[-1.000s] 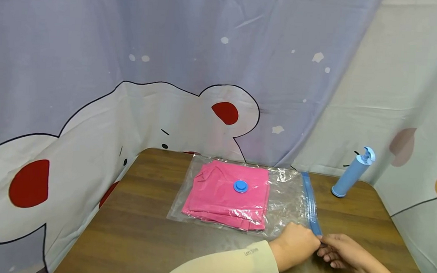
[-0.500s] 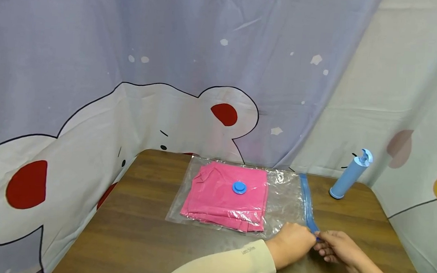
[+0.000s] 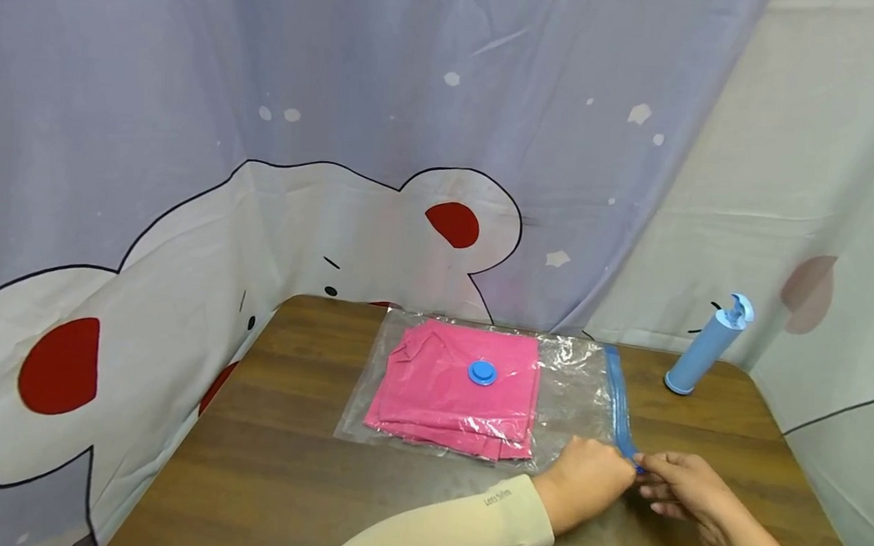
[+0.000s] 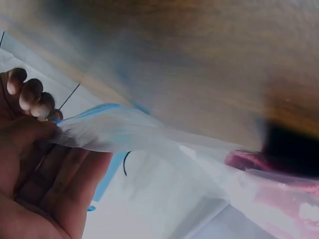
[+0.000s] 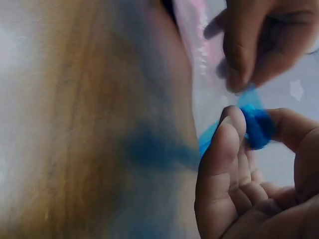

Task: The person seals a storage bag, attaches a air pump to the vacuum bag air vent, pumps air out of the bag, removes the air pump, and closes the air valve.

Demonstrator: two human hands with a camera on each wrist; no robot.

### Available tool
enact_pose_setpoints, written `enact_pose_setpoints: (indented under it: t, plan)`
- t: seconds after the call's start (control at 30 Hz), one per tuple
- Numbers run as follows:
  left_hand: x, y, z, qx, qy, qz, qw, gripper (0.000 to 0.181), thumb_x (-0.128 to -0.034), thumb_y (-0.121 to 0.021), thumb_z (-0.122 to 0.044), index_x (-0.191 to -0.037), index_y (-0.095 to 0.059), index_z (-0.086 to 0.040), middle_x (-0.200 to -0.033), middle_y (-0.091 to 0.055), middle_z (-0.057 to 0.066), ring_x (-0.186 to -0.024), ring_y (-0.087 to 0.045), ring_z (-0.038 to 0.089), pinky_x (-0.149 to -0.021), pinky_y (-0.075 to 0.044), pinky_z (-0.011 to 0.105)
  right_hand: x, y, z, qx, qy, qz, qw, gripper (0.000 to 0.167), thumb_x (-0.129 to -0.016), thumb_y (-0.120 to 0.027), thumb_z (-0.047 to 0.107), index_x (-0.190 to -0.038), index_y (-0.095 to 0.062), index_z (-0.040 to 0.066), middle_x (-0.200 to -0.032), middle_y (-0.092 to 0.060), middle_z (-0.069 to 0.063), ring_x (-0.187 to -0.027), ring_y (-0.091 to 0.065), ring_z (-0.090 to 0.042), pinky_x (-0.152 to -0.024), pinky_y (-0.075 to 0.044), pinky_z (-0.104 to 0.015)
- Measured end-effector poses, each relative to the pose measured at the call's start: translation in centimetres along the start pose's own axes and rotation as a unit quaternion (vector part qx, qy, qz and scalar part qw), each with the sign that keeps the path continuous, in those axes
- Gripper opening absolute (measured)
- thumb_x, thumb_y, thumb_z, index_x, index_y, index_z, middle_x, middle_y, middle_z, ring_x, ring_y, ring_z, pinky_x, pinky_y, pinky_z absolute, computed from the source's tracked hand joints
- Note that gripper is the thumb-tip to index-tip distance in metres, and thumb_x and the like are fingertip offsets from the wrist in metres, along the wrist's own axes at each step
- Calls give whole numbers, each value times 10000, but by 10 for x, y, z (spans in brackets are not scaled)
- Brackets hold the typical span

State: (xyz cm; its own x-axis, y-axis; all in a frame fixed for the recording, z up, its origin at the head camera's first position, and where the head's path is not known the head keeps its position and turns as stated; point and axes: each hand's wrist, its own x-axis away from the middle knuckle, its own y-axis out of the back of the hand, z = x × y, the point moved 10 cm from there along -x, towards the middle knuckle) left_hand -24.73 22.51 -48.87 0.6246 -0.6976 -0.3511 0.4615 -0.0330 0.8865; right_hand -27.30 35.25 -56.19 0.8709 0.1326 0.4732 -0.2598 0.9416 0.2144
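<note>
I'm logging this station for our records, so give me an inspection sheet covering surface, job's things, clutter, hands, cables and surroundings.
Surface: wood-grain table.
Job's things: clear zip bag lying flat for the most part, with folded pink cloth inside, round blue valve and blue zip strip; blue hand pump standing beyond the strip.
Clutter: nothing seen.
Hands: left hand pinches the bag's near corner; right hand holds a darker blue piece, apparently the zip slider.
Cables: nothing seen.
Surroundings: printed fabric hangs behind and beside the table.
</note>
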Motion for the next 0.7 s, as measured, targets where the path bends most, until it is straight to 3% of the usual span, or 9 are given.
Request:
enact_pose_setpoints:
  t: [0.07, 0.13, 0.23, 0.4, 0.47, 0.7]
  plan:
    - [1, 4, -2, -80, -59, -66, 9999, 203, -1051, -778, -392, -861, -794, -460, -849, -781, -258, -734, -741, -18, -633, -628, 211, 3, 2, 0, -217, -55, -69, 9997, 284, -1161, -616, 227, -1273, -680, -26, -916, -808, 89, -792, -766, -27, -722, -677, -226]
    - [2, 6, -5, -113, -134, -86, 9998, 209, -1045, -784, -399, -847, -787, -464, -833, -779, -259, -721, -739, -20, -628, -624, 212, 5, 1, 1, -414, -87, -146, 9990, 415, -1138, -639, 175, -1397, -504, -120, -888, -796, 65, -781, -772, -32, -726, -681, -225]
    - [2, 6, -8, -120, -234, -64, 9996, 206, -1042, -789, -408, -842, -783, -461, -842, -786, -265, -720, -740, -28, -630, -620, 202, 6, -2, 3, -684, -92, -286, 9972, 507, -1108, -650, 118, -1415, -342, -141, -853, -773, 34, -763, -778, -48, -725, -684, -229]
    - [-2, 1, -6, -20, -183, 122, 9998, 180, -1042, -790, -419, -868, -801, -464, -874, -795, -283, -756, -744, -35, -669, -621, 179, 1, -3, 6, -970, -79, -447, 9942, 214, -1100, -645, 70, -1220, -499, -31, -817, -761, 20, -732, -773, -54, -718, -684, -224]
    - [-3, 1, -5, -24, -153, 64, 9999, 179, -1045, -784, -411, -876, -810, -467, -877, -796, -285, -768, -750, -32, -679, -627, 181, 0, -2, 8, -1055, -47, -581, 9927, 140, -1096, -648, 60, -1167, -543, 1, -809, -755, 23, -719, -768, -59, -711, -683, -223]
    - [-6, 4, 0, -163, -87, -204, 9996, 170, -1038, -794, -392, -887, -816, -467, -887, -795, -292, -746, -745, -34, -644, -630, 186, -7, 2, 15, -1217, 82, -851, 9889, 149, -1097, -658, 59, -1167, -531, 23, -819, -747, 43, -702, -764, -76, -697, -686, -237]
